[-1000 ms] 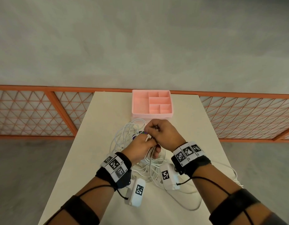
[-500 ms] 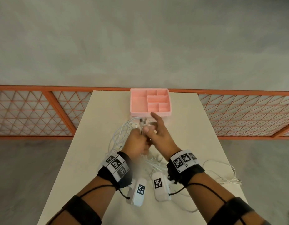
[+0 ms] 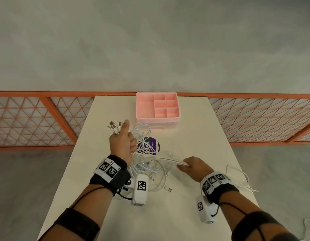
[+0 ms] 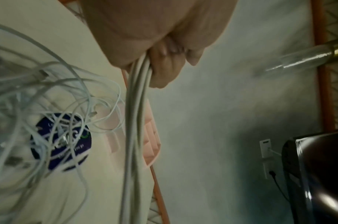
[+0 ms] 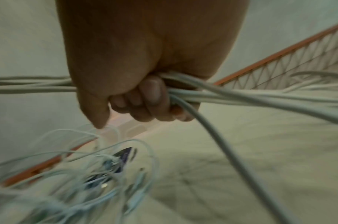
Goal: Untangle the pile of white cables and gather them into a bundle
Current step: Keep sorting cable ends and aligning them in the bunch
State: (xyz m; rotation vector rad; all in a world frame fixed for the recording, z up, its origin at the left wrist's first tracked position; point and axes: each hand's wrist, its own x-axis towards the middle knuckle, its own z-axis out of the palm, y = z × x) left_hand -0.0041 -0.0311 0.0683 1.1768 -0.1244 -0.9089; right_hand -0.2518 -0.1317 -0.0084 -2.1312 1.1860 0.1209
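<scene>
left hand [image 3: 123, 143]: clenched on cable strand [image 3: 157, 159] near plugs
right hand [image 3: 194, 167]: wrapped round same strand, rightward
strand axis: left-right above pile [image 3: 150, 169]

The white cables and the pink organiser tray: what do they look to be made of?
White cables: smooth rubbery plastic sheath, since they bend in loose loops; the plug ends look like shiny metal. Pink organiser tray: probably moulded matte plastic, judging by its uniform colour and thin, even dividers.

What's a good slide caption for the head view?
Both hands, left and right, stretch gathered white cables taut above the tangle.
</scene>
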